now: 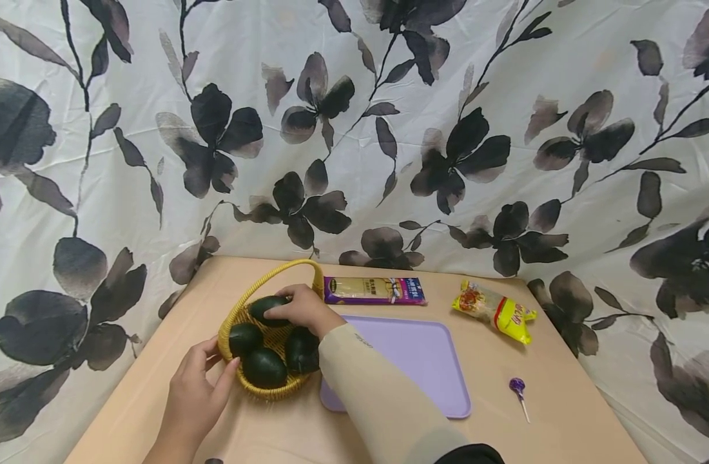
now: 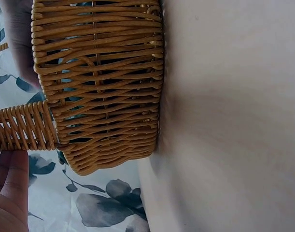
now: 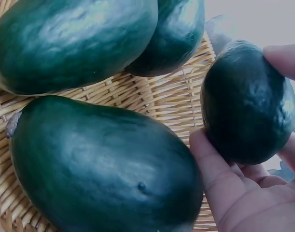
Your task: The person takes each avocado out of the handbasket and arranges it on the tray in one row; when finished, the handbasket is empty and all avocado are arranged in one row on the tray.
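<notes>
A yellow wicker basket [image 1: 273, 391] with a tall arched handle stands on the left of the table. Several dark green avocados lie in it, such as a front avocado [image 1: 264, 368] and a right avocado [image 1: 301, 350]. My right hand [image 1: 308, 312] holds one avocado [image 3: 248, 104] between thumb and fingers at the back of the basket, under the handle arch. At the basket's left side, my left hand [image 1: 198, 390] holds the lower end of the handle [image 2: 24, 126]; some of its fingers are hidden behind it.
Right of the basket lies a lilac tray [image 1: 424, 361], partly covered by my right sleeve. Behind it is a purple noodle packet [image 1: 374, 290]. A yellow snack bag [image 1: 496, 310] and a purple lollipop [image 1: 517, 386] lie farther right. A floral curtain [image 1: 389, 142] hangs behind the table.
</notes>
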The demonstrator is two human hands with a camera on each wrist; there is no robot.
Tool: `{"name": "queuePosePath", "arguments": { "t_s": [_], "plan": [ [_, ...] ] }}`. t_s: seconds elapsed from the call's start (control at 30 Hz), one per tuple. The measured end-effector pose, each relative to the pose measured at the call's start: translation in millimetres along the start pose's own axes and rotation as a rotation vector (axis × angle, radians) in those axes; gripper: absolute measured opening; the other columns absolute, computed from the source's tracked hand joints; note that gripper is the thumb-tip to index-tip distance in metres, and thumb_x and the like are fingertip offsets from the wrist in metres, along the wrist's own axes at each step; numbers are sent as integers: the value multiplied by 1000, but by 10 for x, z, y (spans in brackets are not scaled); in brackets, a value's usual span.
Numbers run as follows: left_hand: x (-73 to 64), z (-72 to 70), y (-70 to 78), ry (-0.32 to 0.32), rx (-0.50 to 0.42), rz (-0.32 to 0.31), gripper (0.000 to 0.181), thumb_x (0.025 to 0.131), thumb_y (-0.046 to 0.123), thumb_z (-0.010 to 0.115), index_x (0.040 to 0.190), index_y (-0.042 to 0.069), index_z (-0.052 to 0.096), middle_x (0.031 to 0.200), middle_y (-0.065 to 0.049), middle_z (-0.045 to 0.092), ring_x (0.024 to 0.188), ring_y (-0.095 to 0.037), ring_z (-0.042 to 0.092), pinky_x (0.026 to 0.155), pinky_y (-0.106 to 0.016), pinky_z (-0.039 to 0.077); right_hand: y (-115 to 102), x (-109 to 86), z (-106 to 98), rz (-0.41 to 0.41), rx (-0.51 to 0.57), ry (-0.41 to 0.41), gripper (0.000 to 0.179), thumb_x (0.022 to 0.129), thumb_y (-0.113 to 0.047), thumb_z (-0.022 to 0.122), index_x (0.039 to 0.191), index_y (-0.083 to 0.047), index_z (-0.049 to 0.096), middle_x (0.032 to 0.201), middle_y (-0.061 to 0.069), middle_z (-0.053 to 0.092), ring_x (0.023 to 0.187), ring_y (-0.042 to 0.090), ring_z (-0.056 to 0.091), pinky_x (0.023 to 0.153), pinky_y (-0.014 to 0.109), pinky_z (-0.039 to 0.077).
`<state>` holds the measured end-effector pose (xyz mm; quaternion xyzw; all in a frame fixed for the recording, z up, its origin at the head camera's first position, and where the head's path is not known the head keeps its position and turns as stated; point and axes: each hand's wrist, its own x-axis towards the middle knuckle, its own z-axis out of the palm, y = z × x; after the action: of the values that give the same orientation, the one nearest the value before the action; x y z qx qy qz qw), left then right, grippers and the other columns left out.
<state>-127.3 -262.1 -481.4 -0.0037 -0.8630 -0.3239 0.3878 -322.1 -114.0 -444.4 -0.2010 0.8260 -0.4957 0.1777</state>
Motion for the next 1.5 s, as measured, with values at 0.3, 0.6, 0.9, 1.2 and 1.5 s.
{"name": "queuePosePath", "arguments": {
  "t_s": [0.3,0.6,0.9,1.2,1.5],
  "plan": [
    [1,-18,2,-1,6,-10,57,79,-5,84,128,-6,56,116,-14,65,104,-32,66,98,6,40,-53,-92,-88,-12,60,-47,40,79,-32,89,112,-17,73,100,-3,67,90,15,65,80,37,66],
    [18,-24,4,15,7,7,57,78,-6,84,127,-7,56,115,-14,66,103,-29,65,98,5,40,-123,-230,-175,-37,184,-71,40,80,-27,87,113,-12,70,102,1,68,90,17,68,80,41,68],
    [5,-25,-2,11,3,-18,58,77,-5,85,128,-6,57,115,-13,65,104,-25,65,97,6,40,-153,-352,-239,-57,247,-87,43,82,-25,86,119,-12,70,107,0,69,95,16,69,83,41,68],
    [-17,-3,-6,19,-13,-12,58,78,-6,84,129,-6,57,116,-13,66,107,-7,61,97,5,41,-89,-549,-349,-73,183,-54,41,82,-28,86,119,-16,72,109,-1,68,96,17,67,82,39,67],
    [-13,0,-1,18,-14,-12,58,78,-6,84,129,-6,56,115,-14,66,105,-20,65,98,6,40,25,-684,-445,-82,252,-33,41,83,-24,85,120,-14,71,110,3,70,96,17,68,86,35,66]
  ]
}}
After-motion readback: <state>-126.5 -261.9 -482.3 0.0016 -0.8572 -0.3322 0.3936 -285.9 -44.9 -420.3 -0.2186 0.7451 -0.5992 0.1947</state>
